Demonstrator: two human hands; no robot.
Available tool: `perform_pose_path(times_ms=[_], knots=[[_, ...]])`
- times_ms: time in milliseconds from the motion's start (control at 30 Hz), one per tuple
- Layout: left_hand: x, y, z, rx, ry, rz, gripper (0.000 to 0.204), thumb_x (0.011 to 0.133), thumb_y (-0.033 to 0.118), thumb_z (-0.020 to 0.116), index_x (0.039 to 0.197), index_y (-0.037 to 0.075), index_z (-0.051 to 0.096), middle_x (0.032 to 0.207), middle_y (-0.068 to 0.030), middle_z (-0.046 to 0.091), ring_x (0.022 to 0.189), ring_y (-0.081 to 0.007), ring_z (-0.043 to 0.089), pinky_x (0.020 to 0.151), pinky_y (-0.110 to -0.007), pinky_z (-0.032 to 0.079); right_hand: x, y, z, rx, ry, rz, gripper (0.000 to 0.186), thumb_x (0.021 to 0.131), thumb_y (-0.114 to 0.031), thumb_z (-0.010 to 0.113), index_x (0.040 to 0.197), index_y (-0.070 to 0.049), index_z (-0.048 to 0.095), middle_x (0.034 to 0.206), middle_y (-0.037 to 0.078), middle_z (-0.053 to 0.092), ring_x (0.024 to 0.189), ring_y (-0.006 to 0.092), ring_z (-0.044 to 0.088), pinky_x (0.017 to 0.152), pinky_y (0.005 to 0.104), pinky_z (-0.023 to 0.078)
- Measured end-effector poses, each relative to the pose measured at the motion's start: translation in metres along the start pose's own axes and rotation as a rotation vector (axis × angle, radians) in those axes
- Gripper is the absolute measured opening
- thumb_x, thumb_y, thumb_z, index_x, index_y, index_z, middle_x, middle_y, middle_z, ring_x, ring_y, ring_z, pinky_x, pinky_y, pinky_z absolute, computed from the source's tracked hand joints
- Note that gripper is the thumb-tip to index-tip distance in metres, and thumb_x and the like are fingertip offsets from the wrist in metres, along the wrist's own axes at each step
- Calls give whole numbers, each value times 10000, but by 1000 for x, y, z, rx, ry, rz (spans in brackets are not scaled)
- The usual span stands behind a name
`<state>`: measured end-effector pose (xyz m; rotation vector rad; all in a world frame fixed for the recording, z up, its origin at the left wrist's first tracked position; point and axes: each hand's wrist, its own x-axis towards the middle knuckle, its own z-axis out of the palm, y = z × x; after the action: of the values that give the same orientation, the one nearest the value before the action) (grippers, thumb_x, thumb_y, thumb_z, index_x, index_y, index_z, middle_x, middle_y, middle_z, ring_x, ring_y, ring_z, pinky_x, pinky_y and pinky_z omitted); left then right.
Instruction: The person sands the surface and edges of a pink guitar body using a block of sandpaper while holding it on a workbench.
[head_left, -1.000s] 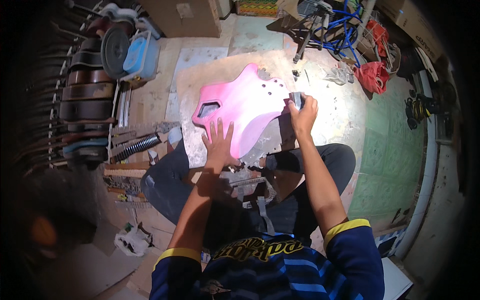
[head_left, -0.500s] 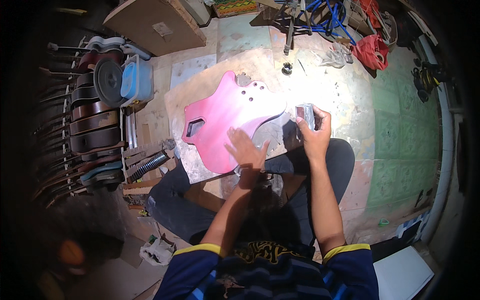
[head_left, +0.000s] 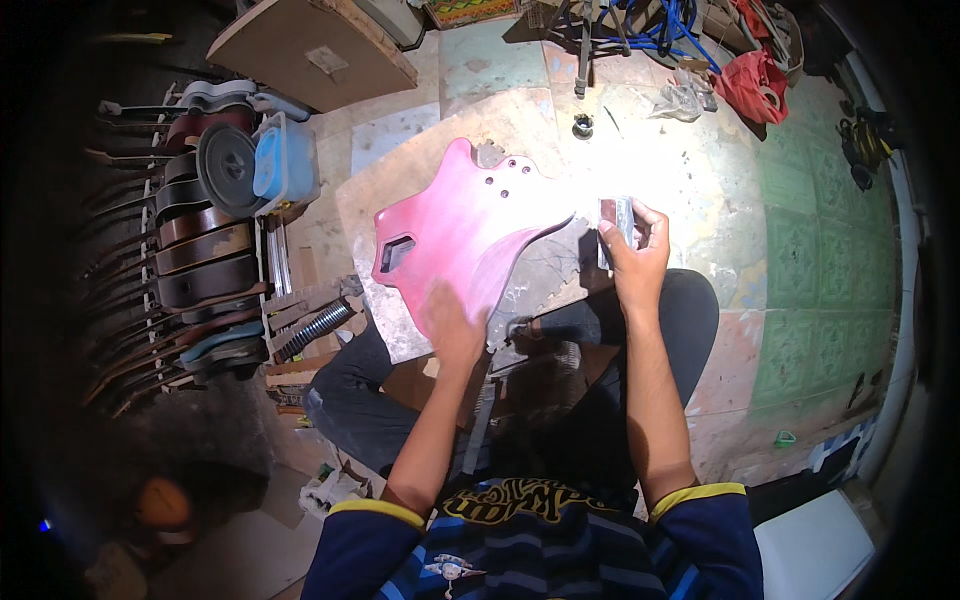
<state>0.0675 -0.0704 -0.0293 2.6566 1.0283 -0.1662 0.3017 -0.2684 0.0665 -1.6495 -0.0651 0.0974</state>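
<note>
In the head view, a pink guitar body (head_left: 450,230) is lying flat on a pale board (head_left: 365,185) in front of the person. Its long axis is running slantwise, the end with four small holes pointing far right, the end with the cutout facing left. The left hand (head_left: 455,322), blurred, is lying spread over its near edge, gripping nothing. The right hand (head_left: 642,258) is grasping a small block (head_left: 612,220) just beside the body, the block's length pointing away from the person.
</note>
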Motion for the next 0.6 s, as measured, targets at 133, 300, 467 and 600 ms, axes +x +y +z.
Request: perform_pose_path(times_ms=[133,300,467,600], knots=[[-37,-38,8,98,139,-13,874,979,473,653,1597,-60,339,1701,-267,264,1603,-414,176,1288,-595,95,-1,-10,10,120,5,65,524,859,-82,840,1284,54,565,1172,151,663,1062,183,643,948,341,529],[12,43,29,83,91,-23,848,975,472,653,1582,-51,374,1710,-250,252,1601,-418,176,1281,-610,122,-3,2,9,112,16,60,508,862,-71,834,1275,55,566,1174,152,667,1035,177,656,915,330,548],[62,158,28,-110,132,391,825,922,400,719,1557,-28,413,1632,-224,393,1574,-367,270,1285,-584,157,-6,9,15,80,-3,74,523,890,-91,828,1305,61,548,1172,137,646,1035,165,629,932,316,533],[63,164,15,-95,12,470,883,903,428,733,1574,-30,386,1635,-222,393,1576,-364,270,1289,-553,163,2,22,11,-24,49,27,526,879,-106,837,1294,59,559,1171,143,658,1037,177,636,937,325,531]])
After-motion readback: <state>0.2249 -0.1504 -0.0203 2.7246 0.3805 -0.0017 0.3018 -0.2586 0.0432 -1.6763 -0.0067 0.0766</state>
